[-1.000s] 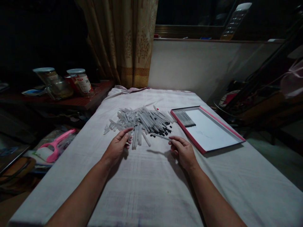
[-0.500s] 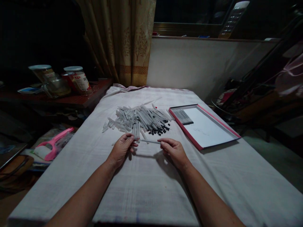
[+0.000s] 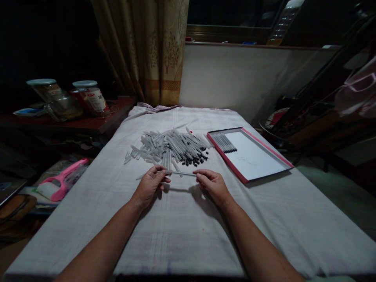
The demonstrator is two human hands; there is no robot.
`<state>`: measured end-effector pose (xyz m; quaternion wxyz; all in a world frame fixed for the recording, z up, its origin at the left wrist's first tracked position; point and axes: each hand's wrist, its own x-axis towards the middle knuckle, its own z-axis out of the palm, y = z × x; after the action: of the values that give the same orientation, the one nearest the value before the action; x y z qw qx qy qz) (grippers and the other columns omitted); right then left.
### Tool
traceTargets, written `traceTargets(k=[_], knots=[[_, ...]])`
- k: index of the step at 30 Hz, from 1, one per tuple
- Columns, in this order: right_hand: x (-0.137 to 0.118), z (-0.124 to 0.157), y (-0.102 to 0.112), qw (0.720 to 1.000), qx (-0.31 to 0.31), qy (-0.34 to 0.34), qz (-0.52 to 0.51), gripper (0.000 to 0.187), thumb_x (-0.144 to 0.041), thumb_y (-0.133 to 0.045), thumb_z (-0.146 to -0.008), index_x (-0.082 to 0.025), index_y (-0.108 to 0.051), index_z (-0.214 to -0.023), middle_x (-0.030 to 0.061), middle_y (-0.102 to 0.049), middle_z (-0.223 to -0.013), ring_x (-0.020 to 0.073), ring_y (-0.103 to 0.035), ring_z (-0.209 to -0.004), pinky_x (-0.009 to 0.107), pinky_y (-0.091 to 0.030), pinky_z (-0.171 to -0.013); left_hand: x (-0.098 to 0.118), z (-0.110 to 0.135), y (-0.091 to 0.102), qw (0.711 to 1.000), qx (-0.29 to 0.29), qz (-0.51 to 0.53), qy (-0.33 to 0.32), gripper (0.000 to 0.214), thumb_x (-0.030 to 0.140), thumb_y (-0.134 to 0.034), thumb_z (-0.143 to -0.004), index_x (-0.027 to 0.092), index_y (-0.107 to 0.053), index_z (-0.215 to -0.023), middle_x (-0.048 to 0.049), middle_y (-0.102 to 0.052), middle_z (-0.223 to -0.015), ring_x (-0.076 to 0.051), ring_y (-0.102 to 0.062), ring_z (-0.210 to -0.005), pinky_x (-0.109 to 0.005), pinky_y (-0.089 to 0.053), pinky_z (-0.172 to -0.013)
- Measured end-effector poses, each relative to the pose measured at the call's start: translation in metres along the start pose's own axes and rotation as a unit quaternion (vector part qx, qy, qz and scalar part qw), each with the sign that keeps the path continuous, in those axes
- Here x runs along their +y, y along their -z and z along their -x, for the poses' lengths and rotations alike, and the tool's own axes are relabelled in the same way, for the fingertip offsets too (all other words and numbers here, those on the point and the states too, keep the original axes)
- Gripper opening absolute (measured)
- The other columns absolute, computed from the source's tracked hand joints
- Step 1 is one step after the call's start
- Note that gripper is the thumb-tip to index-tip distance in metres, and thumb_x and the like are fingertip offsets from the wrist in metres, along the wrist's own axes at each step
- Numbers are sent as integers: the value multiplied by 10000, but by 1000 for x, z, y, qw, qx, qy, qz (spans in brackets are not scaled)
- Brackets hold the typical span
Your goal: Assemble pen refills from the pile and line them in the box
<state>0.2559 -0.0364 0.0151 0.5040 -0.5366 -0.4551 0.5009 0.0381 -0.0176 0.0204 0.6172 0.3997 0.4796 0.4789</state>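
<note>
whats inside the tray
Inside the red-edged tray, slim black-tipped sticks lie in a row at the far left. Beside them shows white base with faint marks; whatever is beneath the sticks is covered.

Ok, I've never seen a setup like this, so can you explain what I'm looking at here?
There's no machine here: these are a person's own bare hands, and every picture comes from one camera worn on their head, looking forward and down. The left hand and right hand hold a slim stick level between their fingertips. Beyond them, on the pale cloth, lies a loose pile of whitish tubes with small black pieces. To the right, a shallow red-edged tray holds a neat row of black-ended sticks.
</note>
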Motion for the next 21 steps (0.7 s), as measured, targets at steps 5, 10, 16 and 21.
traceTargets(k=[5,10,16,21], knots=[[5,0,2,999,-43,-3,32,372,-413,-711,-662,-139,-769,-907,-51,-506,-457,60,-334,-376,195,-229,-375,-2,5,-5,998,-29,-52,18,438,475,-778,-671,186,-592,-942,-1,-682,-667,-105,-587,-464,-163,-357,-366],[2,-2,18,987,-98,42,123,312,-413,-672,-728,-148,-767,-862,-25,-576,-522,97,-445,-456,206,-323,-431,-12,6,-8,994,-73,-83,-4,386,448,-798,-644,153,-674,-860,-39,-706,-710,-96,-580,-516,-192,-419,-468],[2,-2,25,946,-159,136,249,241,-337,-584,-832,-196,-765,-757,-6,-692,-662,152,-597,-622,235,-444,-588,-8,5,-9,995,-71,-68,15,362,439,-814,-613,162,-689,-811,-31,-696,-682,-104,-564,-498,-220,-443,-470],[8,-3,20,942,-153,163,249,234,-332,-580,-846,-208,-777,-827,6,-729,-731,179,-646,-678,256,-476,-641,-4,6,-9,996,-64,-59,24,363,414,-840,-577,158,-692,-788,-32,-698,-672,-102,-569,-492,-212,-436,-462]])
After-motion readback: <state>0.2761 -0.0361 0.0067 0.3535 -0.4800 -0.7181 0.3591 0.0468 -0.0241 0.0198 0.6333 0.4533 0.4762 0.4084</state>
